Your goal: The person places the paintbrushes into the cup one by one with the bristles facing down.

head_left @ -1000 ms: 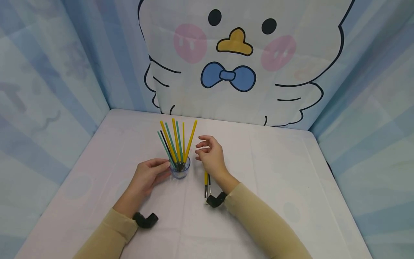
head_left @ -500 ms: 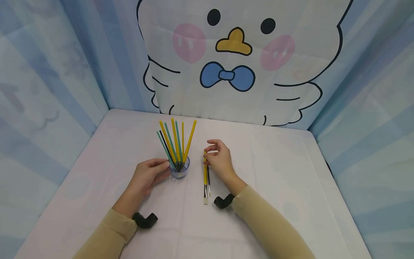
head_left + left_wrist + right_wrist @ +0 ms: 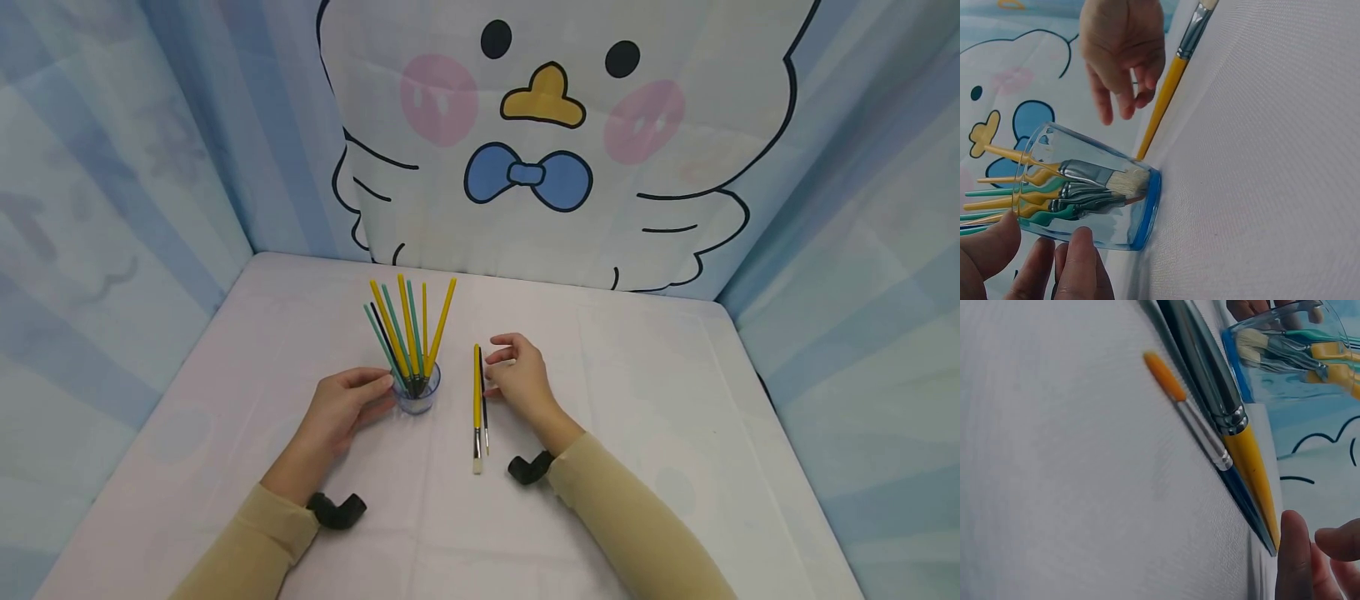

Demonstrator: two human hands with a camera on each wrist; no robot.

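Note:
A clear cup with a blue base [image 3: 1144, 212] stands on the table, holding several paintbrushes [image 3: 408, 333] with yellow, teal and dark handles. Their bristles point down inside it. My left hand [image 3: 348, 404] touches the cup's left side, thumb at the rim and fingertips along the lower wall. To the right of the cup, a yellow-handled flat paintbrush [image 3: 477, 392] and a thinner dark-handled paintbrush [image 3: 1210, 440] lie side by side, bristles toward me. My right hand [image 3: 521, 379] is just right of their handle ends, fingers loosely bent, with nothing between thumb and fingers.
A pale cloth covers the table [image 3: 660, 400]. Blue striped curtains [image 3: 862, 275] stand on both sides, and a cartoon-printed cloth [image 3: 525, 242] hangs at the back edge. Each wrist wears a black camera mount [image 3: 337, 510].
My right hand has drawn back to the right and toward me, away from the cup, uncovering the two paintbrushes on the table. My left hand and the cup stay put.

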